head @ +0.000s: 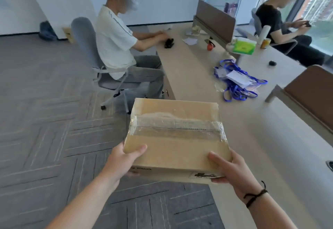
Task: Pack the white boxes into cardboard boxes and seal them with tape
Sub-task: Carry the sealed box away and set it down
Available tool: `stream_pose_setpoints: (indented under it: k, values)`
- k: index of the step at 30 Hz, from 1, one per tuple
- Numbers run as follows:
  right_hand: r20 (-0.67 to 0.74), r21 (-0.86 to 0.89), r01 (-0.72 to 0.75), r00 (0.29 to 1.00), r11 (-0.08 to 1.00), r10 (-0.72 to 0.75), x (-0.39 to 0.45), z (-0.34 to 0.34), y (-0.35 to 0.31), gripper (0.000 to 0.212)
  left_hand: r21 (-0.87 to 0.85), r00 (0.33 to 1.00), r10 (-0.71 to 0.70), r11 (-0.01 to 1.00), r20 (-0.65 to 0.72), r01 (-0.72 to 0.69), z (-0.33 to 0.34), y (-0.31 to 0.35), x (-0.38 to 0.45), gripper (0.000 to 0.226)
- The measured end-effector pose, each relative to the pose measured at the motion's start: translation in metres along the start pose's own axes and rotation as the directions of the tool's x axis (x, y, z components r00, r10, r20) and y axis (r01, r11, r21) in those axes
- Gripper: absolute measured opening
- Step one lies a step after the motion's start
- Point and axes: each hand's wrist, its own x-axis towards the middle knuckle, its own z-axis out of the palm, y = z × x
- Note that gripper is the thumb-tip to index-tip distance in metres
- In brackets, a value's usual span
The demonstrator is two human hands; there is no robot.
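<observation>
A closed brown cardboard box [177,110] is held in the air over the edge between the carpet and the table. A wide strip of clear tape [177,127] runs across its top seam from side to side. My left hand [124,158] grips the near left corner, thumb on top. My right hand [232,171] grips the near right corner, thumb on top and fingers under the box. No white boxes are in view; the contents of the cardboard box are hidden.
A long light table [191,70] stretches away, carrying a heap of blue lanyards [236,83], a green tissue pack [243,46] and brown dividers [310,92]. A seated person [115,36] on a grey chair works at its left side; another person [277,20] sits at the far right.
</observation>
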Motion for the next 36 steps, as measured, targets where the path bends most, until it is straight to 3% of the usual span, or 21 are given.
stream_pose_setpoints:
  k: [14, 19, 28, 36]
  values:
    - [0.337, -0.169, 0.086, 0.941, 0.982, -0.025, 0.009, 0.367, -0.042, 0.029, -0.163, 0.940, -0.068, 0.986, -0.335, 0.014, -0.352, -0.041, 0.005, 0.040]
    - [0.388, -0.211, 0.111, 0.921, 0.971, -0.021, 0.030, 0.447, -0.061, 0.025, -0.236, 0.925, -0.115, 0.971, -0.361, 0.028, -0.417, -0.047, 0.030, 0.061]
    - [0.479, -0.263, 0.108, 0.877, 0.959, 0.033, 0.140, 0.580, -0.088, 0.021, -0.299, 0.875, -0.178, 0.954, -0.450, 0.040, -0.506, -0.026, 0.129, 0.040]
    - [0.567, -0.237, 0.096, 0.822, 0.967, 0.058, 0.268, 0.707, -0.165, 0.026, -0.276, 0.826, -0.177, 0.961, -0.535, 0.027, -0.589, 0.059, 0.252, 0.036]
